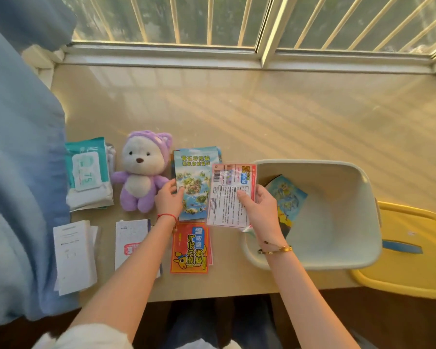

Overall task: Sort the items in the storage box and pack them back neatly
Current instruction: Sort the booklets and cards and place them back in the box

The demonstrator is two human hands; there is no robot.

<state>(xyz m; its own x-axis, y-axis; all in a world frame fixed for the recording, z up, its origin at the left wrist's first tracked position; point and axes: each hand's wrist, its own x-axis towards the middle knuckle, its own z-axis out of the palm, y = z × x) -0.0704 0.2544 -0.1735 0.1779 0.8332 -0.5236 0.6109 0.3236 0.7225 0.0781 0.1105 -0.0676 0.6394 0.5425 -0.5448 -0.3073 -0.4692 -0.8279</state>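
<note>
Sorting by kind | right hand (256, 207) pinched packet (230, 195) left of box (358, 172), likely bound for orange packet (189, 248) near | left hand (168, 201) flat, steadying map (193, 182) | card (286, 200) remained boxed.

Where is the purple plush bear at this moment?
In the head view, the purple plush bear lies face up on the table's left half, between the wet wipes pack on its left and the map brochure on its right.
</note>
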